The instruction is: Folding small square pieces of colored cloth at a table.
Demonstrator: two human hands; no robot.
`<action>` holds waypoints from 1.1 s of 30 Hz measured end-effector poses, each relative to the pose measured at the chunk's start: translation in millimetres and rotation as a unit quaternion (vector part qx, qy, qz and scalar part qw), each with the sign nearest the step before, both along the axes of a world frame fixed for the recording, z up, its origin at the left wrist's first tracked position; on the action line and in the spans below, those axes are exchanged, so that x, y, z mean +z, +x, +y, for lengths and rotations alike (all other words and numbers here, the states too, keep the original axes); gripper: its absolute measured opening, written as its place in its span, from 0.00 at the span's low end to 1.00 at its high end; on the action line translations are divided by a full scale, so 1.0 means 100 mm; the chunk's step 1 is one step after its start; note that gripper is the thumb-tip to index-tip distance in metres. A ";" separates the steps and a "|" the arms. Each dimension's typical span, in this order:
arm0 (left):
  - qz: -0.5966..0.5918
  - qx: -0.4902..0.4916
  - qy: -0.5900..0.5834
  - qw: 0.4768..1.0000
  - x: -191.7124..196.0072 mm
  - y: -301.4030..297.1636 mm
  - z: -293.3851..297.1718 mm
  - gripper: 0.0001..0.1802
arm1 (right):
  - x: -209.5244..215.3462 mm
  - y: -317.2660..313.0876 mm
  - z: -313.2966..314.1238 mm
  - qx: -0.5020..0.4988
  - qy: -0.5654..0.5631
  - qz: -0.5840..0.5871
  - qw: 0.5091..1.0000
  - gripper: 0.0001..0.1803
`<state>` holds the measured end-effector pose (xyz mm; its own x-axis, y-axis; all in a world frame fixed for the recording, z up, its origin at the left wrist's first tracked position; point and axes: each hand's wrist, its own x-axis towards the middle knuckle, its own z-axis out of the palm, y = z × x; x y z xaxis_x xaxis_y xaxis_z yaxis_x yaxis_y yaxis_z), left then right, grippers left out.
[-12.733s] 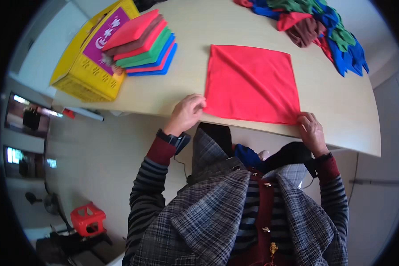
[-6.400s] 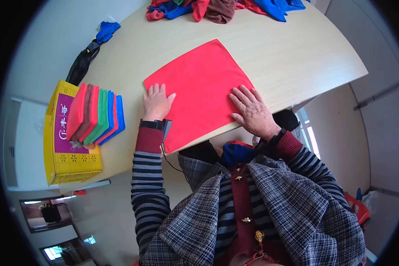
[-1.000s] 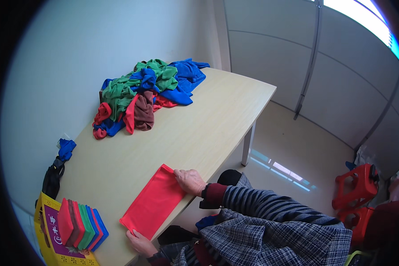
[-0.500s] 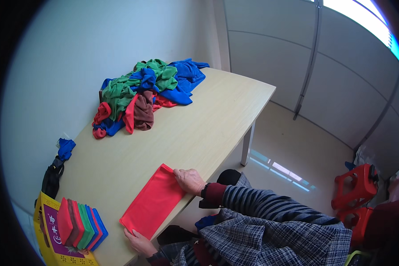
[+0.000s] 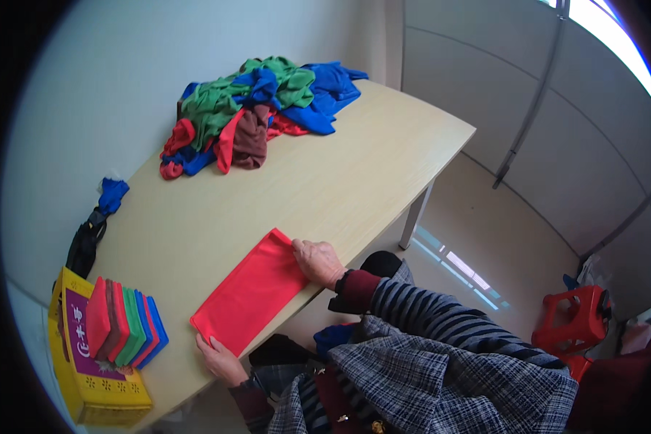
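Observation:
A red cloth [image 5: 252,293], folded into a long flat rectangle, lies along the near edge of the table. My right hand [image 5: 318,262] grips its far right end, with bent fingers closed on the edge. At the opposite end, my left hand [image 5: 223,362] holds the near left corner, its thumb and fingertips at the cloth's edge. The undersides of both grips are hidden.
On the table [image 5: 354,152], a loose heap of green, blue, red and brown cloths [image 5: 220,101] lies against the wall. Folded cloths [image 5: 129,325] stand in a row at a yellow and purple box [image 5: 108,394]. Red stools [image 5: 575,318] stand on the floor at right.
The whole view has shifted, so the table and heap sit higher in the picture. Both hands keep hold of the red cloth, which stays at nearly the same place on the table.

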<state>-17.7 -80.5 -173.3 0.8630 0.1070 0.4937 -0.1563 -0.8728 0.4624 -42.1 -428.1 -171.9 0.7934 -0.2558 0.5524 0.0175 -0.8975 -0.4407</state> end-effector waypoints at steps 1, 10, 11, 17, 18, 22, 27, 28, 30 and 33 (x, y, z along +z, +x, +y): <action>-0.010 -0.004 0.005 1.000 0.00 0.03 -0.02 0.21 | 0.01 0.01 -0.03 -0.004 -0.008 0.008 1.000 0.05; 0.059 0.040 -0.003 0.997 0.14 0.08 -0.16 0.21 | 0.01 0.10 -0.07 -0.044 -0.019 0.059 0.997 0.10; 0.062 0.048 0.000 0.997 0.11 0.09 -0.13 0.21 | 0.00 0.10 -0.05 -0.036 -0.016 0.062 0.997 0.10; 0.032 0.040 0.012 0.999 0.07 0.08 -0.06 0.21 | 0.02 0.05 0.01 -0.036 -0.007 0.061 0.997 0.11; 0.054 0.046 0.010 0.997 0.08 0.08 -0.06 0.21 | 0.01 0.05 0.01 -0.036 -0.005 0.062 0.997 0.11; 0.067 0.051 0.009 0.996 0.13 0.08 -0.06 0.18 | 0.02 0.04 0.00 -0.028 -0.006 0.044 0.999 0.13; 0.075 0.070 0.039 0.994 0.11 0.18 0.00 0.17 | 0.09 0.10 -0.04 -0.043 -0.005 0.118 0.992 0.18; 0.086 0.070 0.029 0.993 0.14 0.21 0.02 0.17 | 0.11 0.16 -0.07 -0.036 0.015 0.132 0.991 0.20; 0.110 0.059 0.008 0.992 0.19 0.25 0.00 0.17 | 0.15 0.25 -0.13 -0.033 0.054 0.162 0.985 0.24; 0.115 0.063 0.022 0.991 0.24 0.39 -0.04 0.15 | 0.14 0.45 -0.15 -0.033 0.060 0.166 0.984 0.26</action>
